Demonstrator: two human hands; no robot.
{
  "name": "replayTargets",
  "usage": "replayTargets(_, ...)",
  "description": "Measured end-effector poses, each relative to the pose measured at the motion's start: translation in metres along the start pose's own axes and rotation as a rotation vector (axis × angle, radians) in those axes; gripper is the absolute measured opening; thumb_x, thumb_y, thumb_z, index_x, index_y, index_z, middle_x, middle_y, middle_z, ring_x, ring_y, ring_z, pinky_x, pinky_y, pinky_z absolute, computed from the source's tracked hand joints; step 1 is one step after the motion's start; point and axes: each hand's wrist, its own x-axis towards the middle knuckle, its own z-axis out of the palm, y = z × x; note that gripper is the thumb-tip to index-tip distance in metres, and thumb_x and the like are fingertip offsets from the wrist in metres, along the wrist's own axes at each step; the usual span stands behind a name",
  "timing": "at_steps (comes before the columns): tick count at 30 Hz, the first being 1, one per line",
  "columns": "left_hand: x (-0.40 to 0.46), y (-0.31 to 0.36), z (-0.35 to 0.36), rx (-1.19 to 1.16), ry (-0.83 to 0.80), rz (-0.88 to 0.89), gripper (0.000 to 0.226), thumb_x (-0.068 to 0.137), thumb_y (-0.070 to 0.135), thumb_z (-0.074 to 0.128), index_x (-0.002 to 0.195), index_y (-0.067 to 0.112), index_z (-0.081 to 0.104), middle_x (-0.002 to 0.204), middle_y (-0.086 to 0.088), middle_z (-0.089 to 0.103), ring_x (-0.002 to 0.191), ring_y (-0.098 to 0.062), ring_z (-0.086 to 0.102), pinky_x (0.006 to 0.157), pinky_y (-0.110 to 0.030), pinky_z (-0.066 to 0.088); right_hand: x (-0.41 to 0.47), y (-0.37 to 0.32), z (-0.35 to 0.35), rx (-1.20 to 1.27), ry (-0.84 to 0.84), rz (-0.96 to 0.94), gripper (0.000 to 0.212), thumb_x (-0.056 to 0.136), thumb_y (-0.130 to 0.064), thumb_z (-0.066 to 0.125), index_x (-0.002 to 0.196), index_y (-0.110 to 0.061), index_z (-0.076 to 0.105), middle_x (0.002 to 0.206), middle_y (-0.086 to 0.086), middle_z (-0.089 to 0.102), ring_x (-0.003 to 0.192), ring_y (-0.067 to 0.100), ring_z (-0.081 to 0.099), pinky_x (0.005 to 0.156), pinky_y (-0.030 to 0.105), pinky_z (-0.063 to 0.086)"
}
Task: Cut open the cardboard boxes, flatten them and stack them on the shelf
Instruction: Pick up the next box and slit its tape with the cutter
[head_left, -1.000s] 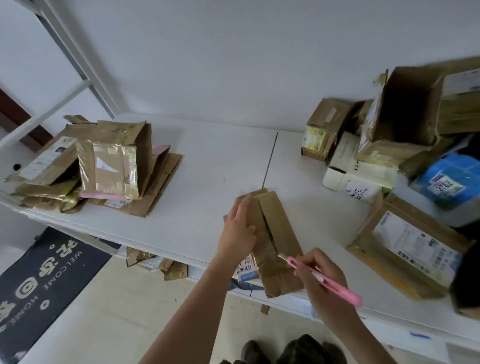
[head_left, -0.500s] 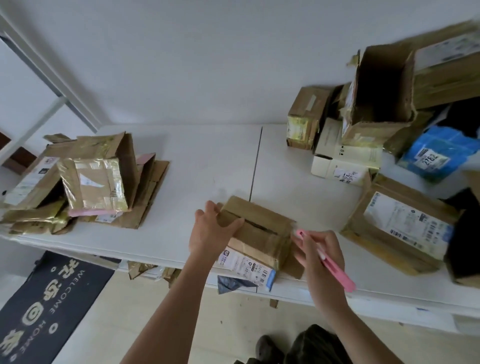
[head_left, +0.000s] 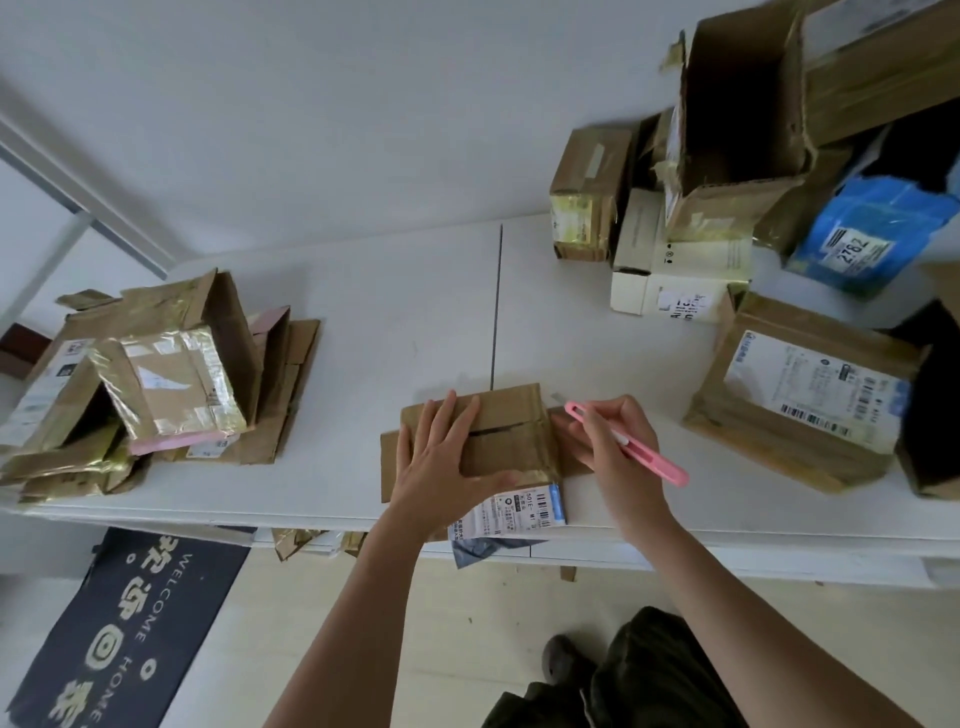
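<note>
1. A small cardboard box (head_left: 506, 436) lies at the front edge of the white shelf (head_left: 395, 312), its top seam slit open in a dark line and a printed label hanging down its near face.
2. The left hand (head_left: 441, 457) lies flat on the box top, fingers straight and spread, thumb stretched along the near edge, pressing it down.
3. The right hand (head_left: 610, 441) pinches a pink box cutter (head_left: 626, 443) like a pen, just beside the right end of the box (its blade tip is out past the box's far right corner).
4. A stack of flattened boxes (head_left: 171, 374) sits at the left of the shelf, well apart from the box.
5. Uncut boxes (head_left: 800, 395) crowd the right side, along with a blue parcel (head_left: 872, 228).
</note>
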Motion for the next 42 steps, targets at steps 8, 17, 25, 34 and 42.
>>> replayTargets(8,-0.001,-0.002,0.001,-0.040,0.027,0.013,0.095,0.081,0.072,0.056,0.155,0.041,0.005,0.164,0.015,-0.007,0.148,-0.007,-0.016,0.121,-0.044,-0.013,0.000,0.001,0.006,-0.101,-0.021,-0.052,0.016,0.097,-0.022,0.060,0.084,-0.031,0.060,0.092,0.009,0.071,0.095,0.028,0.070,0.084,0.056,0.056)
replayTargets(17,-0.001,-0.003,0.003,-0.064,0.044,0.019,0.094,0.080,0.071,0.058,0.155,0.041,0.009,0.164,0.016,-0.005,0.148,-0.005,-0.016,0.119,-0.042,-0.015,0.003,0.009,0.008,0.039,0.057,0.079,0.010,0.097,-0.017,0.060,0.089,-0.012,0.057,0.089,0.011,0.072,0.092,0.027,0.071,0.082,0.049,0.059)
replayTargets(25,-0.001,-0.003,0.007,-0.040,0.063,0.016,0.095,0.079,0.073,0.055,0.155,0.041,0.007,0.164,0.016,-0.007,0.148,-0.005,-0.017,0.119,-0.041,-0.016,0.009,0.005,0.008,0.066,0.020,0.170,0.017,0.095,-0.014,0.062,0.078,-0.015,0.060,0.081,0.006,0.070,0.085,0.016,0.069,0.083,0.047,0.058)
replayTargets(34,-0.001,-0.004,0.009,-0.039,0.084,0.025,0.095,0.079,0.073,0.056,0.154,0.043,0.007,0.164,0.016,-0.007,0.148,-0.004,-0.016,0.118,-0.039,-0.018,-0.010,-0.003,-0.006,0.009,-0.053,0.175,0.015,0.095,-0.005,0.059,0.080,-0.005,0.055,0.082,0.004,0.070,0.091,0.022,0.070,0.083,0.041,0.060)
replayTargets(42,-0.001,-0.003,0.009,-0.035,0.091,0.016,0.095,0.080,0.071,0.059,0.155,0.042,0.008,0.164,0.014,-0.006,0.149,-0.006,-0.015,0.118,-0.039,-0.017,-0.030,0.004,-0.028,-0.079,-0.123,0.159,0.017,0.092,0.006,0.058,0.077,-0.001,0.054,0.093,0.008,0.073,0.099,0.023,0.070,0.075,0.024,0.059)
